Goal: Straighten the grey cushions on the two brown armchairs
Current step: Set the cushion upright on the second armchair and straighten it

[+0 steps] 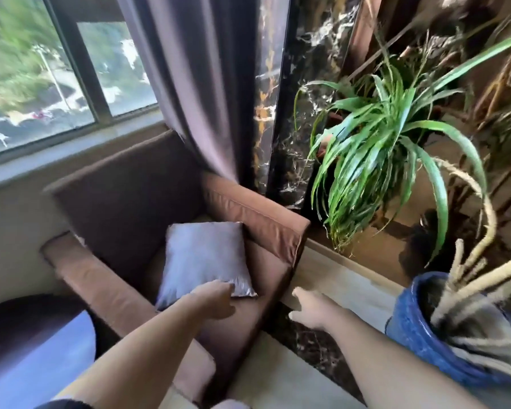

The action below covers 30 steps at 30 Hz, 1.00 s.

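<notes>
Window corner, mauve fabric curtain [207,84] drawn aside. One brown upholstered armchair [124,202] shows; the second is out of view. Its square grey satin cushion [204,258] lies askew on the seat, near edge touching the fingers of the left hand [216,301]; blur hides any grip. The right hand [310,309], beside them, is spread and empty. Judged step: first cushion, approach. Next: secure the edge and square it against the backrest.
</notes>
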Each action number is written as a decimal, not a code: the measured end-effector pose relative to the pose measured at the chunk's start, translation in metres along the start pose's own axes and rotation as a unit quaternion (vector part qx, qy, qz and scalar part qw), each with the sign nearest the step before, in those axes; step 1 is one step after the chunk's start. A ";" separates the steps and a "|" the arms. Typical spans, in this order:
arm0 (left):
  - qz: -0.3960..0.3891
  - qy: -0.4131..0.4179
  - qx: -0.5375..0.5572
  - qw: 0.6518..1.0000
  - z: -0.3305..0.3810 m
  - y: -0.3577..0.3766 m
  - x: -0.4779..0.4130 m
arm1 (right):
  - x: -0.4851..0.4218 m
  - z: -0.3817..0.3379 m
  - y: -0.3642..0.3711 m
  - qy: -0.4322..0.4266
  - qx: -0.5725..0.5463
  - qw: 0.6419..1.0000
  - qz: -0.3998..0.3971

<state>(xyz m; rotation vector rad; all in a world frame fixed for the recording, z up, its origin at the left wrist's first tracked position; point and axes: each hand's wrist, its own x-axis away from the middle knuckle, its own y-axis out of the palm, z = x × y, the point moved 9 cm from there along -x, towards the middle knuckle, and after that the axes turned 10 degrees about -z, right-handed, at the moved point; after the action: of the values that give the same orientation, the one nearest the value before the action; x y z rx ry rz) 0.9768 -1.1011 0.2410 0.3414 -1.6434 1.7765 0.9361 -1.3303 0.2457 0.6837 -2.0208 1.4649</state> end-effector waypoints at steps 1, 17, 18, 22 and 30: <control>-0.005 -0.011 0.011 1.000 -0.005 -0.001 -0.010 | -0.014 -0.004 -0.008 -0.012 0.011 1.000 -0.008; -0.020 -0.150 0.291 0.945 -0.134 -0.019 -0.173 | -0.250 -0.075 -0.121 -0.100 0.179 0.970 -0.127; -0.020 -0.161 0.310 0.937 -0.138 -0.016 -0.173 | -0.261 -0.080 -0.120 -0.105 0.187 0.967 -0.138; 0.002 -0.201 0.398 0.895 -0.151 -0.005 -0.168 | -0.304 -0.108 -0.109 -0.146 0.221 0.947 -0.182; 0.094 -0.303 0.548 0.774 -0.154 0.040 -0.180 | -0.424 -0.138 -0.064 -0.231 0.228 0.913 -0.246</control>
<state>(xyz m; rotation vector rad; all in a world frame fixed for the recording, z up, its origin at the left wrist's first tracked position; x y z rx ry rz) 1.1221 -1.0072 0.0742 1.4278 -0.7556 2.8406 1.3041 -1.1799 0.0329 1.7370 -1.6127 1.5574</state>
